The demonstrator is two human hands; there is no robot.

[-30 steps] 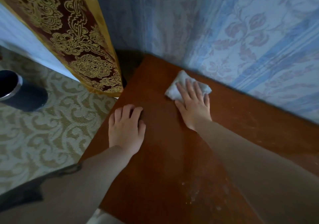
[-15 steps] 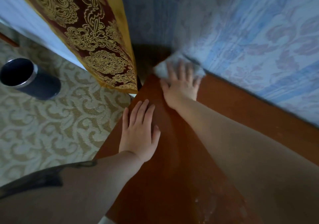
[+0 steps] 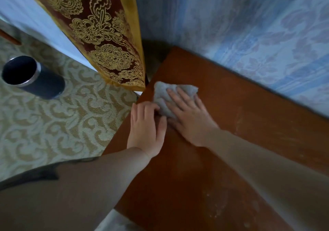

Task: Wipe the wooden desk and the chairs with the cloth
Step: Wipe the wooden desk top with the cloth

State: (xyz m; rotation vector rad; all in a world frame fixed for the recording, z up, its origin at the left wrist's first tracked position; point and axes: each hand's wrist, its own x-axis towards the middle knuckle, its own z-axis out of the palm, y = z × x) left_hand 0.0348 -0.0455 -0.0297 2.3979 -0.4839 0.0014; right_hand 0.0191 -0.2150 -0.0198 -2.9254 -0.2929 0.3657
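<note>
Cloth (image 3: 164, 97) was pressed flat onto desk (image 3: 249, 124) under spread right hand (image 3: 190, 117); flat left hand (image 3: 146, 129) rested at its seven o'clock, touching.

No readable text | no labels, brands, numbers or signs on any surface in view | only ornamental scroll and floral patterns, not lettering
</note>
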